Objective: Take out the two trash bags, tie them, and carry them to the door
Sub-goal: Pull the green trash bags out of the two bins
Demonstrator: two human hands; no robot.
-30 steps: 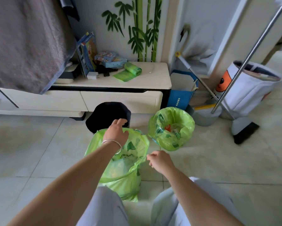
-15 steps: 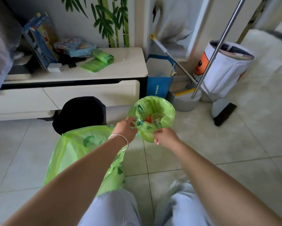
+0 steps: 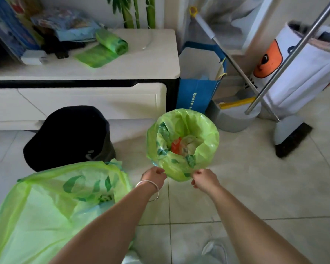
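A small bin lined with a green trash bag stands on the tile floor in the middle, with orange and white rubbish inside. My left hand, with a silver bangle on the wrist, pinches the near rim of that bag on its left side. My right hand pinches the same rim on its right side. A second, larger green trash bag stands loose and open on the floor at the lower left, under my left forearm. Nobody holds it.
An empty black bin stands behind the large bag, before a white low cabinet. A roll of green bags lies on the cabinet top. A blue paper bag, grey dustpan, broom and white laundry basket crowd the right.
My view and both hands left the large bag and moved right to the small lined bin. Both hands have slid from the bag's left rim to its near rim and taken hold.
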